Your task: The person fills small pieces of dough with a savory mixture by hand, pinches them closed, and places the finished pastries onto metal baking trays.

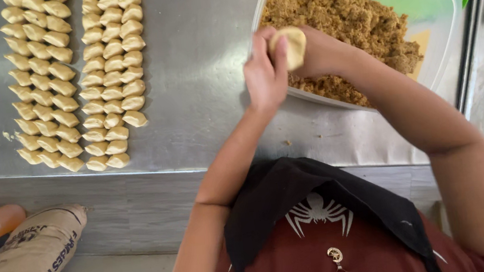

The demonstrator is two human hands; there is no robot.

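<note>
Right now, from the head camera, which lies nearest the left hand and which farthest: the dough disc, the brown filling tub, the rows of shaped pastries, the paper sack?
1. Dough disc, in the left hand itself.
2. Filling tub, just right.
3. Pastry rows, left on the counter.
4. Paper sack, bottom left on the floor.

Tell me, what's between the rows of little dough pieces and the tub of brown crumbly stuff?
Only bare steel table, in the head view. The shaped dough pieces lie left; the clear tub of brown filling sits right.

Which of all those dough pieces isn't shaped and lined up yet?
The round flat piece held in the left hand over the plastic tub. The others lie pinched in rows on the steel table.
</note>
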